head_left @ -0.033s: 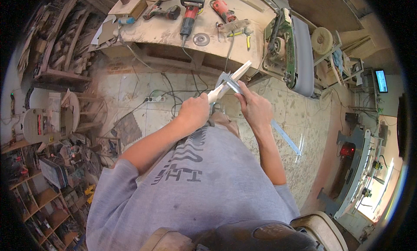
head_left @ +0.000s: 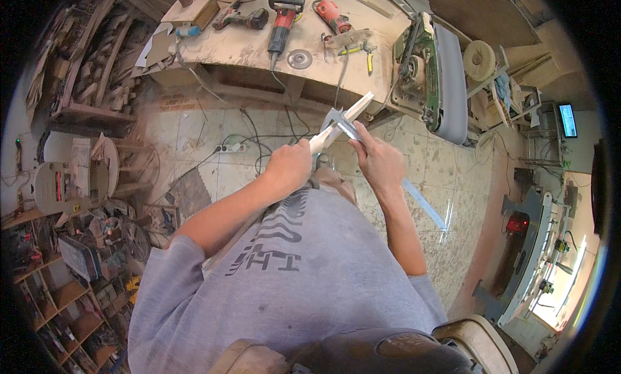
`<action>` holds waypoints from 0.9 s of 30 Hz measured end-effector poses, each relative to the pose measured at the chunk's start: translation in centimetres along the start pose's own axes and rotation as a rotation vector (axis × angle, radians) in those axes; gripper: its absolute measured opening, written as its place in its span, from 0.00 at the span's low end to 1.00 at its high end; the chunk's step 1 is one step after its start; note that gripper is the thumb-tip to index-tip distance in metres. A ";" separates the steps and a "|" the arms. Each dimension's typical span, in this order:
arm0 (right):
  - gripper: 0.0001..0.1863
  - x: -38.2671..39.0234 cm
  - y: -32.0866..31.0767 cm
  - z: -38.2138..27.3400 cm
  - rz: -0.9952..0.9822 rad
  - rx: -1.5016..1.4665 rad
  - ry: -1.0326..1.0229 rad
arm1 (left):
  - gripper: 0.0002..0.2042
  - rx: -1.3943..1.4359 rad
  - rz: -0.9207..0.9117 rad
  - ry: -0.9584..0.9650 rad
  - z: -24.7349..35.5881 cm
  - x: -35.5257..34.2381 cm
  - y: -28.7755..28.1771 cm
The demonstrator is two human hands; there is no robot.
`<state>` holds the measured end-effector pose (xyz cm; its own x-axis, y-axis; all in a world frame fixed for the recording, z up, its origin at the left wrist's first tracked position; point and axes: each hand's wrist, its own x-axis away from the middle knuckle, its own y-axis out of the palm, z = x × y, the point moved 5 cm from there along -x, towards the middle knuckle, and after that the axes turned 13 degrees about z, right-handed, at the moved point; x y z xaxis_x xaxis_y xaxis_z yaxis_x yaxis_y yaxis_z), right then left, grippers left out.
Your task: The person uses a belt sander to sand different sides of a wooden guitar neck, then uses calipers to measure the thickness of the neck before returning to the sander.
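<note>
My left hand [head_left: 290, 166] is closed round the near end of a pale, slim wooden piece [head_left: 359, 107], which slants up and away to the right, toward the bench. A metal vernier caliper [head_left: 347, 128] crosses that piece, its jaws set about the middle of it. Thumb and fingers of my right hand [head_left: 383, 166] grip the caliper by its slide. The caliper's long beam passes behind the hand and comes out below it, over the floor. How tightly the jaws touch the wood, I cannot tell. My left fingers hide the near end of the wood.
Ahead stands a dusty workbench [head_left: 226, 49] with a red-black power tool [head_left: 282, 28], a cordless drill [head_left: 240, 18], a red grinder [head_left: 332, 16], a disc [head_left: 300, 58] and yellow-handled pliers [head_left: 369, 60]. A belt sander [head_left: 446, 83] stands at its right. Cables and a power strip [head_left: 231, 147] lie on the floor.
</note>
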<state>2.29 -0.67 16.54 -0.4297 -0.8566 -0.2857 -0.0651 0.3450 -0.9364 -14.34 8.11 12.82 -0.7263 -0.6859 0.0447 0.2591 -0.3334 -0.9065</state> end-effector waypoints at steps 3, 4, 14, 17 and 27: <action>0.20 0.9 1.8 0.7 -0.022 -0.016 0.033 | 0.07 0.003 -0.028 0.036 -0.5 -0.4 0.9; 0.20 1.2 2.4 1.0 -0.024 -0.025 0.048 | 0.07 -0.006 -0.037 0.038 -0.4 -0.5 0.9; 0.21 3.8 5.7 2.4 0.150 -0.137 0.080 | 0.06 -0.156 -0.065 -0.011 0.3 -0.7 1.6; 0.21 3.7 6.1 2.7 0.198 -0.147 0.045 | 0.06 -0.165 -0.043 -0.006 0.4 -0.8 1.4; 0.21 2.8 6.7 3.3 0.189 -0.176 0.046 | 0.15 -0.003 -0.130 -0.053 -0.7 -1.1 0.7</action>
<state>3.64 -2.06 8.75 -0.4890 -0.7539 -0.4387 -0.1337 0.5618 -0.8164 -13.77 9.09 11.88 -0.7189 -0.6702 0.1843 0.1624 -0.4198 -0.8930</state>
